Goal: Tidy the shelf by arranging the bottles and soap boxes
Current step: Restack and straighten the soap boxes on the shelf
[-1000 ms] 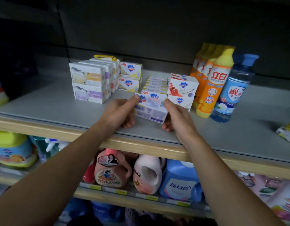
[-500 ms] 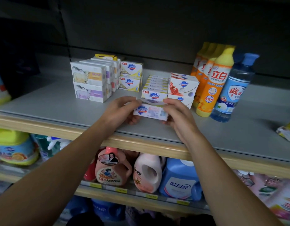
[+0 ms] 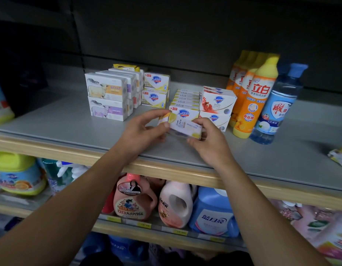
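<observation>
Both the left hand (image 3: 139, 131) and right hand (image 3: 208, 143) pinched a small white-and-yellow rectangular cardboard soap box (image 3: 182, 125) above the smooth grey shelf (image 3: 60, 121), beside glossy orange plastic bottles (image 3: 250, 98).

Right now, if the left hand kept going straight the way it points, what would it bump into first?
Probably the row of yellow soap boxes just beyond the box that the left hand holds, though depth is hard to judge.

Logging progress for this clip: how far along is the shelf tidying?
Partly done. The soap stacks and orange bottles already stand in neat rows. Both the left hand and right hand hold one soap box above the shelf. A loose packet at the right still lies unsorted.
</observation>
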The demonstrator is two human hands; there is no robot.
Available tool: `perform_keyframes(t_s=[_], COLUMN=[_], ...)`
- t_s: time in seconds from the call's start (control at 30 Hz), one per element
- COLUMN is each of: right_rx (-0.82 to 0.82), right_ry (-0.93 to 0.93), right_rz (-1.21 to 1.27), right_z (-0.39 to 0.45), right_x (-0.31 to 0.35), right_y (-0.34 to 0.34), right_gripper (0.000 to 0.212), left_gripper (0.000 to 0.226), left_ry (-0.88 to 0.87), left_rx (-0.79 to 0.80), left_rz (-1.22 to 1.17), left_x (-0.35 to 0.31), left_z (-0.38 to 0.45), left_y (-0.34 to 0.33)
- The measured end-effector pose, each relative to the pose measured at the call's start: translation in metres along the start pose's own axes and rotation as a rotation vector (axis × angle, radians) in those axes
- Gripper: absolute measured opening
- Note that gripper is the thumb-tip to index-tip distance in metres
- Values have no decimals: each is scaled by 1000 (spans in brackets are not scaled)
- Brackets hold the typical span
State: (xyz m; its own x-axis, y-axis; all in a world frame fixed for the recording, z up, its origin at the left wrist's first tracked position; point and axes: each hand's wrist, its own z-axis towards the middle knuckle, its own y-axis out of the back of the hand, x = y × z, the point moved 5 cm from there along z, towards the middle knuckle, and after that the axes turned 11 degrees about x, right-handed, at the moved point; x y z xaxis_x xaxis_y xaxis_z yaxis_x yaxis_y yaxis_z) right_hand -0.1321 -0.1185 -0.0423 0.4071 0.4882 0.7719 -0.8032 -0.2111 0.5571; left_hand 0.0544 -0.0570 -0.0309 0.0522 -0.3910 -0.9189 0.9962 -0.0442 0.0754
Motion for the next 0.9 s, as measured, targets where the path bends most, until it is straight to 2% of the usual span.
perform_keyframes(t_s=[0.3, 0.4, 0.57, 0.67, 0.73, 0.9], right_rx=[-71, -56, 13, -59, -157, -322], right_ry=[38, 22, -30, -40, -2, 135], right_rz=[97, 179, 98, 76, 3, -447], right_z=[-6, -5, -2, 1, 5, 40], right_x=[6, 1, -1, 3, 11, 41], right_y=[3, 4, 0, 5, 18, 70], right_gripper=[46, 38, 28, 24, 25, 36], left_gripper=[20, 14, 38, 43, 45, 39], left_ry=[30, 47, 119, 114, 94, 44], left_rx=[-61, -153, -111, -48, -27, 18], left_rz=[-2, 193, 494, 580, 664, 771], left_x=[1, 5, 14, 13, 11, 2], left_z=[0, 4, 9, 13, 17, 26], left_y=[1, 5, 6, 2, 1, 3])
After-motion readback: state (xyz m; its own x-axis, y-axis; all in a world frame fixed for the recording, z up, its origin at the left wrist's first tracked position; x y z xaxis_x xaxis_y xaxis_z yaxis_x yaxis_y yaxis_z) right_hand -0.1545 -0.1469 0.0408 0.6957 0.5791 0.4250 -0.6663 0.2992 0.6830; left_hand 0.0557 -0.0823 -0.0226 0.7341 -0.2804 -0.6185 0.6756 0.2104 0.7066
